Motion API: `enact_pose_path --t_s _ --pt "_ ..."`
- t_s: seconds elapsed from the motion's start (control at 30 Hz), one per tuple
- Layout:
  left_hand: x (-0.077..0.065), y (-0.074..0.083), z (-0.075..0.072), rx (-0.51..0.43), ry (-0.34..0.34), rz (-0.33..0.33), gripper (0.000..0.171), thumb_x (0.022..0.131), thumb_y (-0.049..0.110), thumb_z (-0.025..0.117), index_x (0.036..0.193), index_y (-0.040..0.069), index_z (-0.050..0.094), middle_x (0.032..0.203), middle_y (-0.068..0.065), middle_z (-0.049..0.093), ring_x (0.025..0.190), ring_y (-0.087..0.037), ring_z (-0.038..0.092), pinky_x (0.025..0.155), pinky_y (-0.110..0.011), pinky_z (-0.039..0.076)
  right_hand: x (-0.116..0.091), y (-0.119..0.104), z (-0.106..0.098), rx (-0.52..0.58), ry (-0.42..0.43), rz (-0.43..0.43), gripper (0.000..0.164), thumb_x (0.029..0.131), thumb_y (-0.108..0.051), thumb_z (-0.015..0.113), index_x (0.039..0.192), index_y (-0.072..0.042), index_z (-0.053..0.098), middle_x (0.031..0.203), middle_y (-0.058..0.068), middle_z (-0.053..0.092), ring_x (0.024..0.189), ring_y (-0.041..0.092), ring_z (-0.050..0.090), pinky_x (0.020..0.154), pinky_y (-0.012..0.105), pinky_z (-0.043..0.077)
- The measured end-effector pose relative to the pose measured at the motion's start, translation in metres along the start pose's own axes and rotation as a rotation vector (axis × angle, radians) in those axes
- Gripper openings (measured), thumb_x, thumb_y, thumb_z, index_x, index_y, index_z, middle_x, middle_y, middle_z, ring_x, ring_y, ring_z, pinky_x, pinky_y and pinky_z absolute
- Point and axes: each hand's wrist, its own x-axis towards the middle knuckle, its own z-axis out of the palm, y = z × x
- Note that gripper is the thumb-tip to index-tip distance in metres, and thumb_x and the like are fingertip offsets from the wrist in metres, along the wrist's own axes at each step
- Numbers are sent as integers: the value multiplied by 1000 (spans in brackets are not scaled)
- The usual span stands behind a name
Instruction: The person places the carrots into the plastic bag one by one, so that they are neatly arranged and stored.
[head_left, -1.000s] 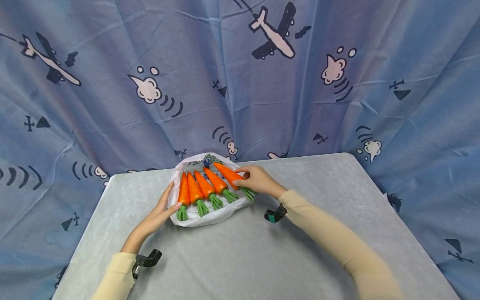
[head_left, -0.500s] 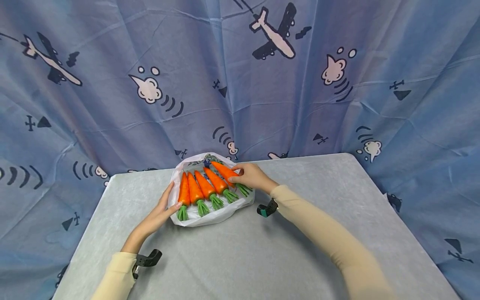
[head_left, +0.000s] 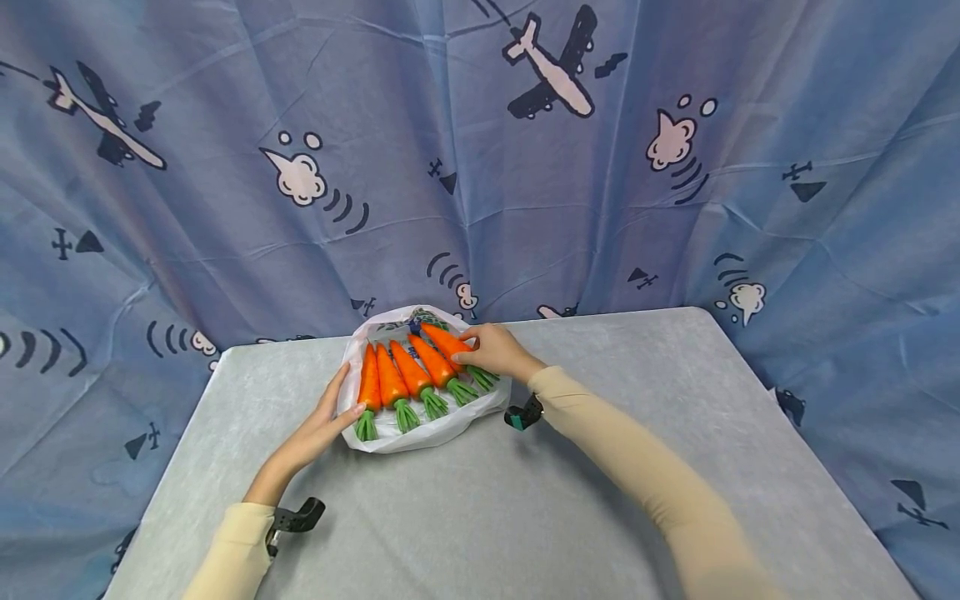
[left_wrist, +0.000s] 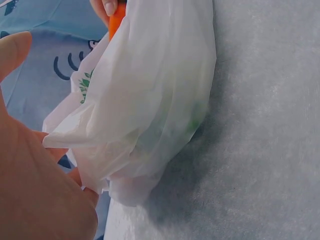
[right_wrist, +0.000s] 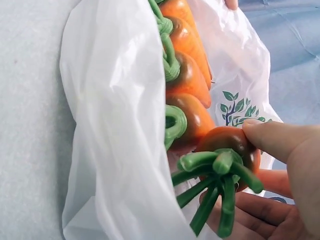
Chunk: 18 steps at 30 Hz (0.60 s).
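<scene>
A white plastic bag [head_left: 431, 433] lies with its mouth facing up, several orange carrots [head_left: 392, 379] with green stems side by side in it. My right hand [head_left: 497, 350] pinches the rightmost carrot [head_left: 442, 339] between thumb and fingers near its thick end; in the right wrist view, that carrot's stem stubs [right_wrist: 222, 175] point toward the camera. At the bag's left side, my left hand [head_left: 318, 429] rests with fairly straight, spread fingers, the thumb over the rim by the leftmost carrot [head_left: 368, 379]. In the left wrist view, plastic hides part of its fingers.
The bag sits near the back edge of a grey table [head_left: 465, 517]. A blue curtain [head_left: 525, 183] with printed airplanes hangs right behind it. Dark wrist-worn devices sit below both wrists, such as the left one [head_left: 300, 517].
My right hand has moved left, bringing the rightmost carrot closer to its neighbours inside the bag. The left hand has stayed in place at the bag's side.
</scene>
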Motion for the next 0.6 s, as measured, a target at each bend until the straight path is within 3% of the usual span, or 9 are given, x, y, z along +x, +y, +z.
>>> enact_pose_path --t_s 0.6 --pt "-1 0 0 -11 0 8 82 101 30 51 161 22 -4 167 -17 -9 152 -47 -6 115 -75 5 3 -4 9 2 19 60 46 89 -31 73 129 -9 67 114 9 73 92 18 66 80 29 56"
